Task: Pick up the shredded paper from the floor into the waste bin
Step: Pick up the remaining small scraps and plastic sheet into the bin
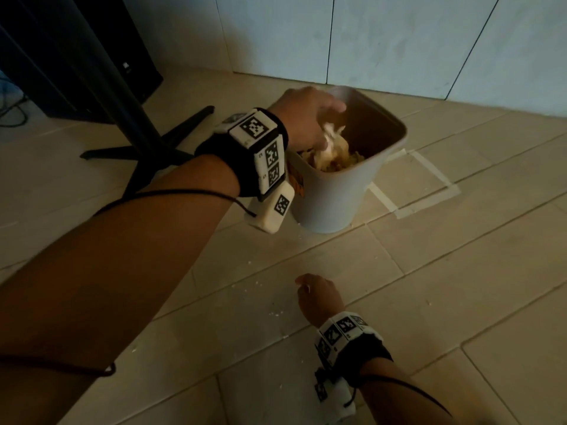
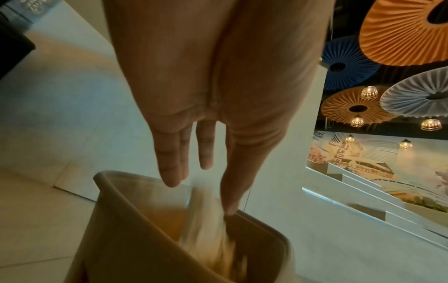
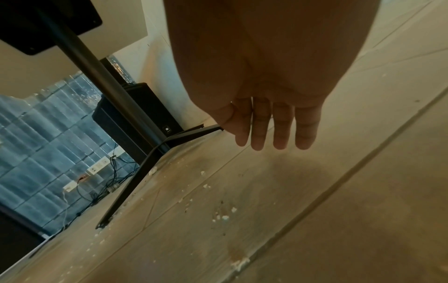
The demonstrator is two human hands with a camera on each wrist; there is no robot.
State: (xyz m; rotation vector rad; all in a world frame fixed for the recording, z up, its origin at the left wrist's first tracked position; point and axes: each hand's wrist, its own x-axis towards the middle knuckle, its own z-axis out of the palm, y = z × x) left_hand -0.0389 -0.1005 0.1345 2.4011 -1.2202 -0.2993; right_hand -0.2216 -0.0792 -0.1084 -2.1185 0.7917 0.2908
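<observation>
Left hand [image 1: 306,118] fingers straight, apart over smooth tapered plastic bin [image 1: 334,197] at twelve o'clock, blurred fluffy shredded paper [image 2: 208,229] beneath, right hand [image 1: 319,297] fingers relaxed, holding nothing, above matte tiled floor [image 1: 460,286] flecked with white crumbs [image 3: 224,217]

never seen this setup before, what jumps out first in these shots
The left hand sits over the open waste bin by the wall, fingers straight, shredded paper falling from it. The right hand hangs open low over the tiled floor, where small white scraps lie.
</observation>
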